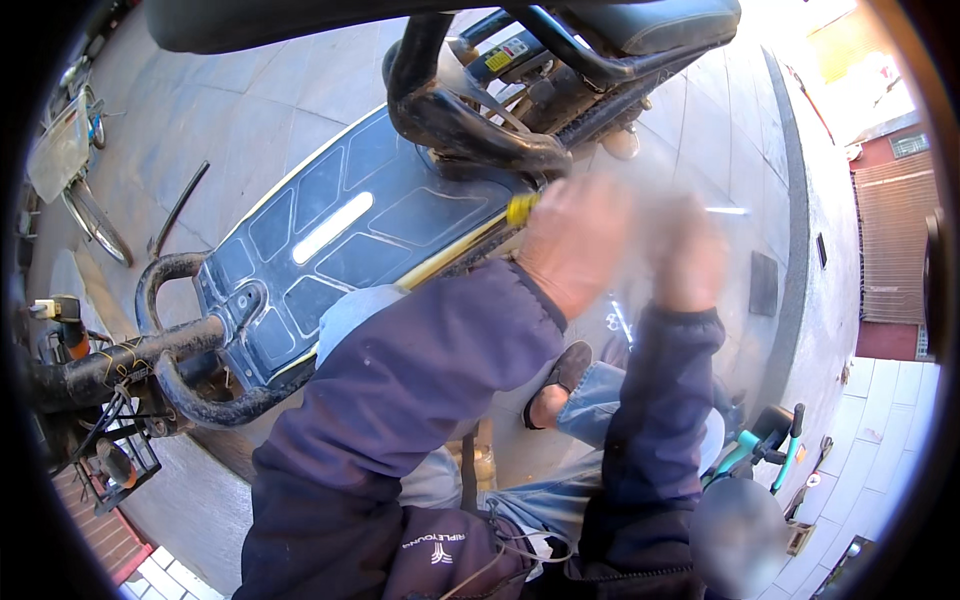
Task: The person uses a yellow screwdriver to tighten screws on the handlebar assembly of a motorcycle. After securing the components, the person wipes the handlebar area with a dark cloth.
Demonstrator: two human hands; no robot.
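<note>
Both my hands are raised side by side next to the scooter's black frame, right of the grey footboard (410, 205). My left hand (578, 240) is closed, with a yellow handle end (520, 208) poking out on its left. My right hand (692, 258) is smeared by motion, so its fingers do not show clearly. Past it, a thin bright metal rod (727, 210) sticks out to the right. Whether the rod and the yellow end belong to one tool I cannot tell. Dark tubing and the seat (640, 25) rise just beyond my hands.
A bent black tube (180, 208) lies on paving at the left, near a parked bicycle (85, 190). Shiny metal pieces (620, 316) lie below my hands. A dark square plate (763, 283) is on the ground by the wall at right. A turquoise-framed object (745, 450) stands lower right.
</note>
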